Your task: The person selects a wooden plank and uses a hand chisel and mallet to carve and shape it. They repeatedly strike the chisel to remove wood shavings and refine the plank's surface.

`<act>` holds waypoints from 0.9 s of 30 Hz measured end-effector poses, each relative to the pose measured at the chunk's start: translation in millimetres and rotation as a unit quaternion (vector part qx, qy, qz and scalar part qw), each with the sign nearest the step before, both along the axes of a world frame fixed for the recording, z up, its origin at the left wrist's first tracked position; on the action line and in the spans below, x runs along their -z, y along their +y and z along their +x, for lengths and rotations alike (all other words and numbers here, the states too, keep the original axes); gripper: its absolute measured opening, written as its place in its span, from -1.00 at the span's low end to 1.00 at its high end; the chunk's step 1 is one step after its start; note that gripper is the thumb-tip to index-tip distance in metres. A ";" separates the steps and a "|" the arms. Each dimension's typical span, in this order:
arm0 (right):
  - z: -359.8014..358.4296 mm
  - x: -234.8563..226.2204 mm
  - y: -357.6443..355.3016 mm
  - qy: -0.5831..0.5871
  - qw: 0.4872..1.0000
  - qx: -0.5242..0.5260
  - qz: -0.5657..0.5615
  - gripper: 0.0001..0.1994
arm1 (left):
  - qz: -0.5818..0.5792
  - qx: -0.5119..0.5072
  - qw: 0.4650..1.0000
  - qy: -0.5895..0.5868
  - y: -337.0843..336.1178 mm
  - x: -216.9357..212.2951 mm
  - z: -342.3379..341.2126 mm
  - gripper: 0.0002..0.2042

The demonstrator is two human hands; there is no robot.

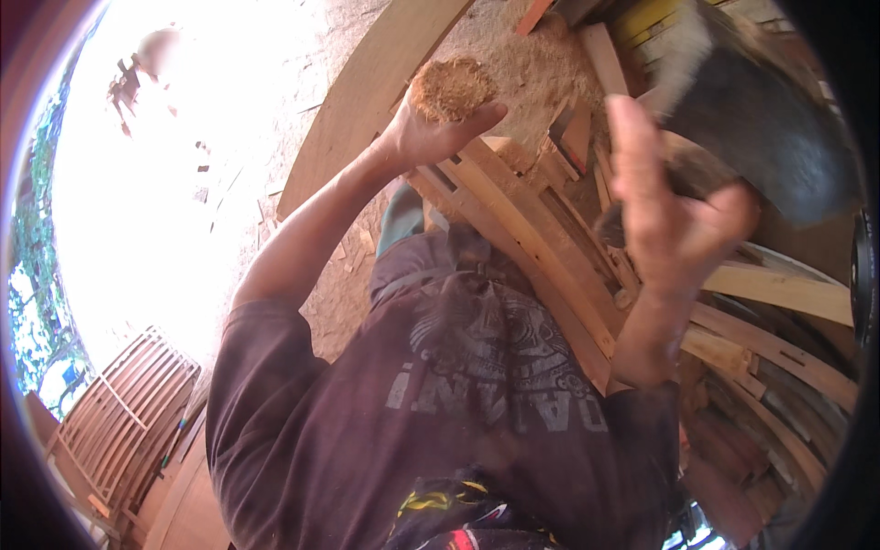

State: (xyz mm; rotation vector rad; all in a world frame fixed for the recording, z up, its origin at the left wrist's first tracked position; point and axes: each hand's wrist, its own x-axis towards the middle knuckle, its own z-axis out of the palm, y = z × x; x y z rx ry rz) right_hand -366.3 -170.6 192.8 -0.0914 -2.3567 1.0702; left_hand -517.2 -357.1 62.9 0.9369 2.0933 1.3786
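My left hand (pixel 426 137) is wrapped round a wooden chisel handle (pixel 454 89), whose round struck end is frayed and fibrous. The blade is hidden below the hand. Under it runs a wooden beam (pixel 541 234) with slots cut in it. On the right, my right hand (pixel 674 215) is raised and smeared by motion. It appears to grip a mallet (pixel 756 133) with a big dark blocky head, apart from the chisel handle. Its index finger points upward, and the handle is partly covered by the hand.
A broad curved board (pixel 353 101) lies beyond my left arm on ground strewn with shavings. Curved wooden pieces (pixel 779 293) are heaped at the right. A slatted wooden frame (pixel 128 403) stands at the lower left. Bright light washes out the upper left.
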 end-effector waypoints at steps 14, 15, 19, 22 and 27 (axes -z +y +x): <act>-17.1 52.2 -37.1 -0.307 0.919 -0.108 0.222 -0.77 | -0.121 0.075 0.989 -0.037 -23.2 23.7 13.3 -0.56; -14.6 55.4 -37.0 -0.312 0.919 -0.123 0.206 -0.77 | -0.102 0.060 0.985 0.127 -39.2 81.0 18.9 -0.51; -11.2 63.6 -22.6 -0.298 0.943 -0.097 0.111 -0.75 | -0.104 0.010 0.930 0.353 -56.8 149.6 6.8 -0.60; -12.5 56.3 -8.8 -0.220 0.974 -0.027 0.036 -0.73 | 0.190 -0.150 0.964 -0.108 -17.2 43.7 -19.7 -0.74; -1.7 40.4 2.1 -0.196 0.980 0.022 -0.025 -0.73 | 0.151 -0.161 0.972 -0.085 -3.8 -15.4 -32.8 -0.70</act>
